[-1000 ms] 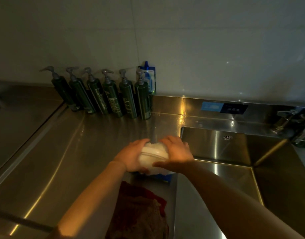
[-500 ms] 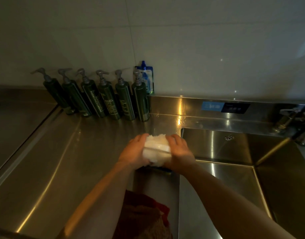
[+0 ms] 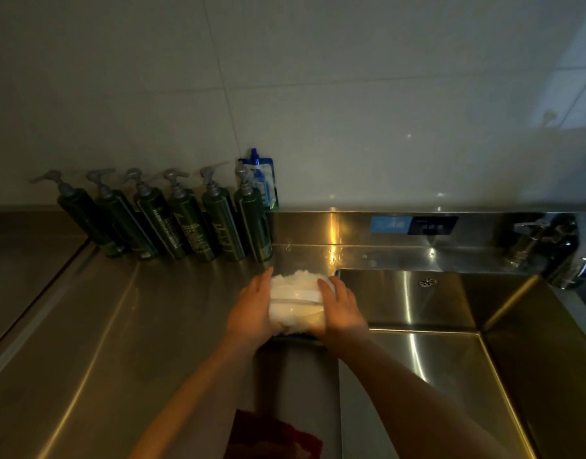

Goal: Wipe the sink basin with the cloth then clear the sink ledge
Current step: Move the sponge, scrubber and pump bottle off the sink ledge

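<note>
A white bundle (image 3: pixel 296 303), soft and crumpled with a flat band across it, sits on the steel ledge just left of the sink basin (image 3: pixel 427 313). A thin blue edge shows under it. My left hand (image 3: pixel 251 313) grips its left side and my right hand (image 3: pixel 343 309) grips its right side, fingers curled over the top. A dark red cloth (image 3: pixel 271 438) lies on the counter near the bottom edge, between my forearms.
Several dark green pump bottles (image 3: pixel 185 223) stand in a row against the wall, with a blue refill pouch (image 3: pixel 261 180) behind the rightmost. A tap and fittings (image 3: pixel 536 240) sit at the sink's far right. Steel counter (image 3: pixel 86 342) extends to the left.
Both hands have carried the white bundle away from me toward the back of the ledge, nearer the bottles. The red cloth now sits lower in the frame.
</note>
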The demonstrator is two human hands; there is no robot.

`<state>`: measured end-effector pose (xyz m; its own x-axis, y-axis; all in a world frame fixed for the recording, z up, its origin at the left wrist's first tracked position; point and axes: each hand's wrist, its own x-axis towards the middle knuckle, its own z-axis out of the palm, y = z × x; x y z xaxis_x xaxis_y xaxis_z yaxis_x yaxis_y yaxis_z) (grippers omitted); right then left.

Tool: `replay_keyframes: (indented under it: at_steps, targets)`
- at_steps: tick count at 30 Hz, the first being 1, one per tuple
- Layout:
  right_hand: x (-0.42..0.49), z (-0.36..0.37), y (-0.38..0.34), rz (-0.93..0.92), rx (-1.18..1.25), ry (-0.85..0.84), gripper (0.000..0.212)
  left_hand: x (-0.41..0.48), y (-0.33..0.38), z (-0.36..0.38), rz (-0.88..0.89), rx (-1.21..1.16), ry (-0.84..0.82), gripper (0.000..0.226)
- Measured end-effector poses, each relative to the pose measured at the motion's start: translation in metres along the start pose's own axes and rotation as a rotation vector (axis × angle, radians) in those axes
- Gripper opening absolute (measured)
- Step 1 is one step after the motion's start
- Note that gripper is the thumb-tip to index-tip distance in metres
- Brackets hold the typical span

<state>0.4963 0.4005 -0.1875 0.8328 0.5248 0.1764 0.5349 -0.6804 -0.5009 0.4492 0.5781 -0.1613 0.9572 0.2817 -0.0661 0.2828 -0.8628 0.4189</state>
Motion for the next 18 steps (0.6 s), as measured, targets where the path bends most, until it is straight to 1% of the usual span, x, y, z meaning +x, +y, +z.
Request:
replay_keyframes:
  at_steps: [4,8,10,14,18]
  targets:
    - [0.001,-0.007,0.002,0.051,0.046,-0.082,0.1,-0.007,0.005,-0.008,0.048,0.017,0.001,0.124]
    - [-0.006,-0.019,0.005,0.044,0.071,-0.078,0.099,-0.015,0.017,-0.019,0.139,0.094,0.0,0.113]
    - [-0.01,-0.029,0.006,0.014,0.082,-0.033,0.09,-0.02,0.029,-0.022,0.151,0.116,0.023,0.101]
    - [-0.016,-0.05,0.009,-0.047,0.098,0.056,0.067,-0.026,0.056,-0.021,0.21,0.143,0.104,0.07]
    - [-0.025,-0.072,0.027,-0.009,0.117,0.09,0.049,-0.028,0.09,-0.013,0.265,0.142,0.1,0.055]
